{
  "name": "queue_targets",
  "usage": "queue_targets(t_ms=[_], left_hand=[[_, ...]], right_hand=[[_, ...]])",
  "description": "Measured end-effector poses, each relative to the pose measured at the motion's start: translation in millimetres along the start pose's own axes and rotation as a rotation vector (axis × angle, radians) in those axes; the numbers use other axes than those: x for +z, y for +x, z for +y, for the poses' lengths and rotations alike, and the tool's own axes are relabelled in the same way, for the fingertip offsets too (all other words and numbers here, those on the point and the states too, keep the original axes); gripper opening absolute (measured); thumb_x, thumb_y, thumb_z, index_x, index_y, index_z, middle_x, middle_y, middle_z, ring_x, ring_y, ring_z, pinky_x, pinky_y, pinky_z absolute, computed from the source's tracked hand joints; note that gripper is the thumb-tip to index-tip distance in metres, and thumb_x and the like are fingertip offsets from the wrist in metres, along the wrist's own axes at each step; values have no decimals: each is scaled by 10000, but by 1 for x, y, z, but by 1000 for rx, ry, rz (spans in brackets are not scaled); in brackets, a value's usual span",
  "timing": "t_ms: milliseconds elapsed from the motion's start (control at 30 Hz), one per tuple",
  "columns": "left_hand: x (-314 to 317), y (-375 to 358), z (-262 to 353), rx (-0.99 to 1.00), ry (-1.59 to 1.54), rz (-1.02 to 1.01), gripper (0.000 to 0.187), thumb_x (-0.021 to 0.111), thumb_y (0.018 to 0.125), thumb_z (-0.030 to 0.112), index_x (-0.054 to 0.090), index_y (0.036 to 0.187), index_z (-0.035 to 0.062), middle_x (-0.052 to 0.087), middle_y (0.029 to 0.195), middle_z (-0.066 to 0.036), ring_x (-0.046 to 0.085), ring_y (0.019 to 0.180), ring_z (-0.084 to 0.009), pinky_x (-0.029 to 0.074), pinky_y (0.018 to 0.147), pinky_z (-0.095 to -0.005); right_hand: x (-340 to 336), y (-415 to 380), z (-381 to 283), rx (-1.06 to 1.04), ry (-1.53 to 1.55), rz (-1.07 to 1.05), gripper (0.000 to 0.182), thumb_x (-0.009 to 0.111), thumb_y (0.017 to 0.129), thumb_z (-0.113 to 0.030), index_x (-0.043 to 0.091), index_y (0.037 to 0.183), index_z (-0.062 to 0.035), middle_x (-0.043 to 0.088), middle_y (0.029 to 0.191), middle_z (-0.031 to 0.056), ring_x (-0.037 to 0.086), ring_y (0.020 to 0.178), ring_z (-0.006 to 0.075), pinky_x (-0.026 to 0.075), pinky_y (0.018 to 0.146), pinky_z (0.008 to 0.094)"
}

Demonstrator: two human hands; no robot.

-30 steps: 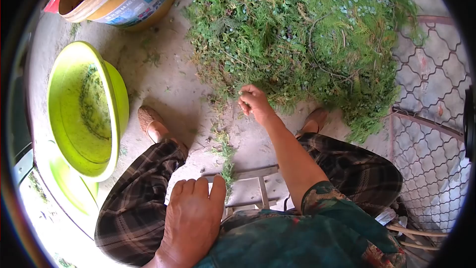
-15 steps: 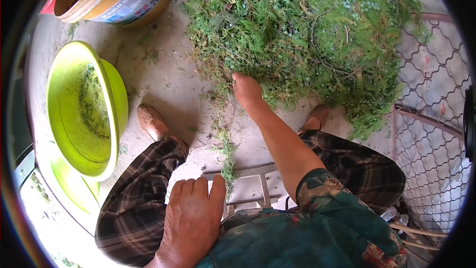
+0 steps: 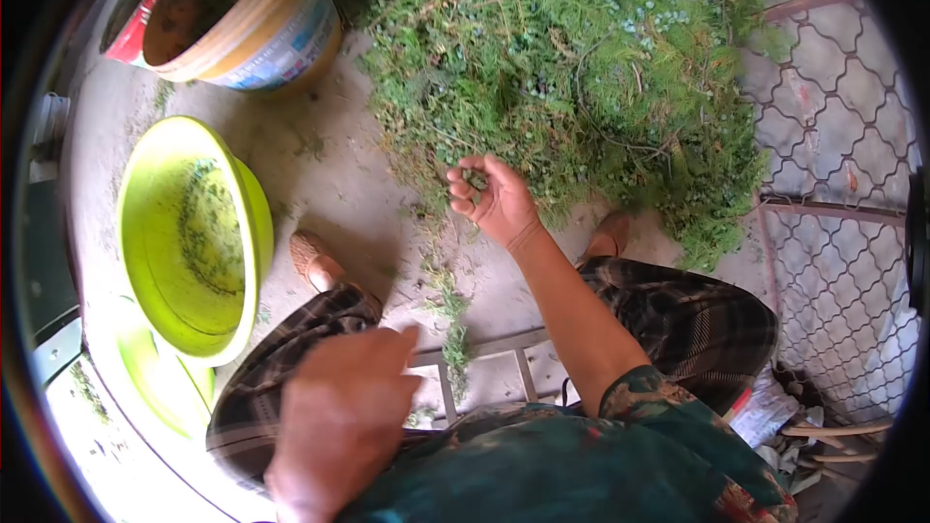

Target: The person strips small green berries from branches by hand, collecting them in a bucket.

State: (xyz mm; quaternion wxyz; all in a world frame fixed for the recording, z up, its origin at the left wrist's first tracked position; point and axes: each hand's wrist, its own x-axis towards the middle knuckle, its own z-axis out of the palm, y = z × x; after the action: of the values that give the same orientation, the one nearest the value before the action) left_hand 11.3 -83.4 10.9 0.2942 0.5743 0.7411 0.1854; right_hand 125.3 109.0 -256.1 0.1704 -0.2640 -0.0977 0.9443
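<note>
Right hand (image 3: 494, 199), frame centre, palm up, fingers curled around a small green sprig (image 3: 472, 177) at the edge of the greenery pile (image 3: 572, 68). Left hand (image 3: 339, 421), lower left, is blurred; its grip cannot be determined.

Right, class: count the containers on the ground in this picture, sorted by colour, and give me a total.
Lime-green basins: 1
Tan buckets with a printed label: 1
Total: 2
Both stand left of the heap of green sprigs, which the right hand is picking from; the left hand hovers over the knee.
</note>
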Motion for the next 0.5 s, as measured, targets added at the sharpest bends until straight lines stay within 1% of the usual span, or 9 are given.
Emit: queue_targets(t_ms=[67,133,200,267,300,367,433,467,500], left_hand=[[-22,-30,-5,-460,-289,473,411,618,682,-43,589,1091,-15,634,1070,-166,604,988,-245,446,906,-360],[-64,-64,-48,-477,-239,802,496,533,756,-46,510,1248,15,567,1187,-154,551,1059,-230,378,976,-349],[-79,-91,-87,-587,-216,1117,541,501,852,1,339,1368,27,485,1244,-171,443,1187,-230,338,1012,-341],[-54,-159,-198,-647,-253,1357,625,578,871,88,262,1405,14,399,1354,-197,387,1256,-282,320,1035,-374],[-29,-178,-220,-881,-2,1238,729,621,859,170,193,1422,-7,328,1406,-214,313,1306,-318,279,1059,-407],[31,-208,-259,-1264,-259,1129,795,648,840,223,163,1435,15,272,1437,-232,295,1298,-307,271,1061,-382],[77,-251,-291,-1177,-283,642,722,634,848,171,225,1436,73,310,1416,-249,377,1225,-277,319,1034,-332],[94,-258,-296,-1105,-444,549,693,627,852,145,257,1436,102,329,1406,-257,419,1189,-262,343,1020,-308],[105,-252,-300,-1100,-709,675,650,640,842,189,299,1388,97,376,1338,-229,452,1109,-245,375,956,-303]], right_hand=[[10,-2,-1,71,-173,98,139,618,847,-194,583,896,-69,607,832,78,573,668,158,527,599,349],[1,-1,5,137,-255,81,134,628,840,-181,558,878,-73,581,790,46,556,630,150,526,579,349],[20,-2,16,52,-311,416,153,621,844,-202,532,870,-81,556,753,37,547,623,159,536,585,350],[78,4,27,10,-368,286,156,616,856,-211,547,898,-77,573,794,60,569,668,179,532,620,348],[114,-1,30,-56,-411,201,164,610,868,-220,563,926,-74,589,835,82,590,713,198,528,655,345],[198,-11,49,38,-388,-180,388,590,882,-334,516,1148,-61,571,1067,141,590,948,251,482,834,377],[242,-18,65,106,-516,-295,631,540,886,-463,364,1342,-64,437,1302,173,460,1188,280,360,993,406],[249,-16,66,70,-609,-323,744,494,884,-529,237,1415,-75,335,1390,160,356,1272,269,262,1053,404],[241,-7,67,-78,-785,-308,709,490,887,-517,285,1396,-68,362,1378,151,383,1252,271,282,1041,400]])
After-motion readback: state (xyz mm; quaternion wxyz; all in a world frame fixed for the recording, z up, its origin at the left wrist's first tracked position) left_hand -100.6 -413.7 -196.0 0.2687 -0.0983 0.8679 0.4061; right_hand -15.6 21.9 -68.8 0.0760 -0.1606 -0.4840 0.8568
